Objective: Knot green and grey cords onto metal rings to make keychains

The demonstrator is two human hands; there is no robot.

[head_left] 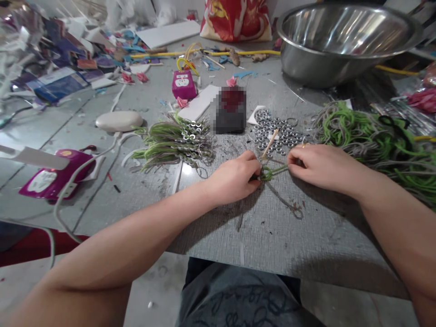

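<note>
My left hand [235, 178] and my right hand [318, 167] rest on the grey table [265, 231], both pinched on a short green cord [272, 171] stretched between them. A thin wooden stick [270, 144] pokes up from between the hands. Just behind lies a heap of small metal rings [277, 131]. A bundle of finished green and grey cords with rings [173, 144] sits to the left. A loose tangle of green and grey cords [374, 136] spreads out on the right.
A big steel bowl [344, 41] stands at the back right. A dark phone-like block [230, 111], a white oval device [119, 121] with a cable, magenta packets [51, 177], a red bag [235, 18] and paper scraps litter the left and back.
</note>
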